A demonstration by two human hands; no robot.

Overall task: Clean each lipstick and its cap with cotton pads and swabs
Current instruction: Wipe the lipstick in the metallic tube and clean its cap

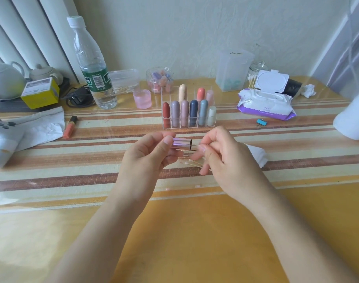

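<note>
Striped desk (93, 180), clear acrylic organiser of capped lipsticks (168, 124) at the back. Left hand (146, 160) pinches a shiny lilac metal lipstick cap (181, 143) above the desk, long axis level, open mouth facing right. Right hand (221, 158), fingers curled, looks to pinch wooden-stick cotton swabs (191, 163) just below that mouth. Swab should enter leftwards.

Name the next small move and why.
Probably ease a swab tip into the open end of the purple cap: the left hand grips it with its mouth toward the right hand, whose curled fingers sit close. Cotton swabs lie just below; whether one is pinched is unclear.
</note>
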